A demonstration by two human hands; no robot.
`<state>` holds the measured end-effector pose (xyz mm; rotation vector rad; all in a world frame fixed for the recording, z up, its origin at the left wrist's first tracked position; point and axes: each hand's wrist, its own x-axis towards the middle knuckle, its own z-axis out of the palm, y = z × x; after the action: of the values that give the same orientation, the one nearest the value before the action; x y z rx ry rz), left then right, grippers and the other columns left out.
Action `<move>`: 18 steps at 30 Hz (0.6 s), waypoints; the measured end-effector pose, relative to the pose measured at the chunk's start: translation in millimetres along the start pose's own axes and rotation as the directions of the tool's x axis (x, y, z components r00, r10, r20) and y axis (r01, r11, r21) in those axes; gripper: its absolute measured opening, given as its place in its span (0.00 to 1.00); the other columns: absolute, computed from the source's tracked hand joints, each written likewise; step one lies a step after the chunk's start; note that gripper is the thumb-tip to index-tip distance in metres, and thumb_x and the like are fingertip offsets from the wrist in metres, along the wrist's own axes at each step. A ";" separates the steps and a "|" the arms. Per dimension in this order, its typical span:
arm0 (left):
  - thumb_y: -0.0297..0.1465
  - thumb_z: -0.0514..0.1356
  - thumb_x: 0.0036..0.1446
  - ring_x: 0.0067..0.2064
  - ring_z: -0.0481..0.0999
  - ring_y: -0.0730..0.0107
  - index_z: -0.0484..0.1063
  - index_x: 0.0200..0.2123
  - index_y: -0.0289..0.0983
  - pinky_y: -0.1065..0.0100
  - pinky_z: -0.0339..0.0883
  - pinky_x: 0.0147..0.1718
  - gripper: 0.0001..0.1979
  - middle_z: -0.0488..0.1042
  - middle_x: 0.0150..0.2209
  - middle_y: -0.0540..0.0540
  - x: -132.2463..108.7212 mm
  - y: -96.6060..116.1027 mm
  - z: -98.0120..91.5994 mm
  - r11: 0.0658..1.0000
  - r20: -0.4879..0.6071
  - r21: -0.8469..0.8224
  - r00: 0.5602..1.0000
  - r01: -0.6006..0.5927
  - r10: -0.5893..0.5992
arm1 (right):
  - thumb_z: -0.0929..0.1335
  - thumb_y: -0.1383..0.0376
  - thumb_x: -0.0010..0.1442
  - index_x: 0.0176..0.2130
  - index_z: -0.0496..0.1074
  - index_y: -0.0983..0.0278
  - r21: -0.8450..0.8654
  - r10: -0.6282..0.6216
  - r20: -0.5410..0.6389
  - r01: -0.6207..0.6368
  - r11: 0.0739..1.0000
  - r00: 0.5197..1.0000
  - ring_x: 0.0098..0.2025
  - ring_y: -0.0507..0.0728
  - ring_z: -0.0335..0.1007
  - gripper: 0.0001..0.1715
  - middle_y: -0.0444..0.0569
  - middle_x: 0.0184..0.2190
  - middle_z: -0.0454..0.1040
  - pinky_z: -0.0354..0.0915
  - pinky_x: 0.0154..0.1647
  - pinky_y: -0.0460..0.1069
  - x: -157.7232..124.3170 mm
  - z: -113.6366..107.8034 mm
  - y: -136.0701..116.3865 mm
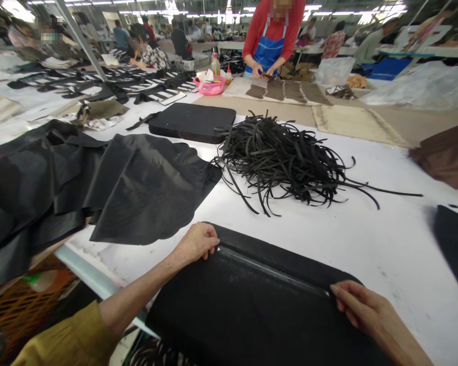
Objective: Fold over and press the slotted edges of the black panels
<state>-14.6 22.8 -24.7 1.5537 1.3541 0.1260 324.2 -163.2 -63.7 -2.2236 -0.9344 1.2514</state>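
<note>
A large black panel (pixel 267 320) with rounded corners lies at the table's near edge in the head view. Across its upper part a narrow strip (pixel 273 272) runs straight from one hand to the other, with a greyish shine along it. My left hand (pixel 200 243) is closed in a pinch at the strip's left end, near the panel's upper left corner. At the right end, the thumb and fingers of my right hand (pixel 354 302) pinch it too. Both hands rest close against the panel's surface.
Beyond the panel lies a tangled heap of thin black strips (pixel 286 157). Black sheet material (pixel 148 188) spreads to the left, with a stack of black panels (pixel 193 122) behind it. A pink basket (pixel 209 85) stands farther back, near a co-worker in a blue apron (pixel 269 51).
</note>
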 end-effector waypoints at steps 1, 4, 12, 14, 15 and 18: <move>0.30 0.54 0.45 0.12 0.61 0.80 0.64 0.21 0.36 0.78 0.51 0.12 0.05 0.66 0.14 0.56 0.8 -0.8 0.0 1.000 0.002 0.007 1.000 0.002 -0.002 | 0.62 0.45 0.52 0.24 0.67 0.63 0.001 0.005 0.000 -0.005 1.000 1.000 0.16 0.50 0.54 0.24 0.40 0.11 0.60 0.50 0.19 0.45 0.2 0.4 0.1; 0.30 0.54 0.44 0.12 0.62 0.78 0.64 0.21 0.36 0.78 0.50 0.11 0.04 0.65 0.14 0.55 3.0 -3.2 -0.2 1.000 0.007 0.028 1.000 0.005 -0.005 | 0.61 0.45 0.53 0.22 0.65 0.63 -0.015 0.009 -0.011 -0.009 1.000 1.000 0.16 0.50 0.53 0.25 0.40 0.10 0.59 0.49 0.19 0.45 -1.2 1.5 -1.3; 0.31 0.53 0.45 0.12 0.63 0.78 0.64 0.22 0.37 0.77 0.51 0.11 0.04 0.64 0.14 0.56 5.5 -4.4 1.6 0.995 0.015 0.098 1.000 -0.009 0.008 | 0.63 0.48 0.52 0.27 0.67 0.63 0.023 0.013 -0.034 -0.012 1.000 0.999 0.16 0.49 0.54 0.21 0.41 0.15 0.64 0.50 0.18 0.46 -3.0 2.9 -7.9; 0.31 0.53 0.45 0.12 0.63 0.77 0.63 0.22 0.37 0.76 0.51 0.12 0.05 0.64 0.14 0.56 6.2 -6.0 2.9 0.993 0.016 0.120 1.000 -0.018 0.016 | 0.63 0.49 0.52 0.26 0.67 0.63 0.043 0.000 -0.050 0.002 0.999 0.999 0.16 0.49 0.54 0.20 0.41 0.16 0.65 0.49 0.18 0.45 -5.5 4.2 -12.4; 0.32 0.53 0.46 0.12 0.63 0.77 0.63 0.23 0.37 0.76 0.51 0.12 0.05 0.64 0.14 0.56 6.9 -7.1 3.5 0.991 0.016 0.131 1.000 -0.022 0.020 | 0.63 0.49 0.52 0.25 0.66 0.63 0.054 -0.011 -0.055 0.014 0.998 0.998 0.15 0.48 0.54 0.20 0.41 0.16 0.65 0.49 0.18 0.45 -6.9 4.8 -14.7; 0.33 0.52 0.48 0.12 0.62 0.77 0.61 0.23 0.38 0.75 0.51 0.12 0.06 0.63 0.14 0.57 8.7 -9.4 3.7 0.986 0.017 0.165 0.999 -0.032 0.030 | 0.63 0.51 0.51 0.26 0.66 0.63 0.080 -0.019 -0.056 0.024 0.996 0.998 0.15 0.48 0.54 0.18 0.40 0.16 0.64 0.49 0.17 0.45 -10.3 6.4 -19.9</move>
<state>-15.4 26.0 -37.7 1.7115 1.3579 0.0216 307.9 -156.8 -48.2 -2.1683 -0.8689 1.1912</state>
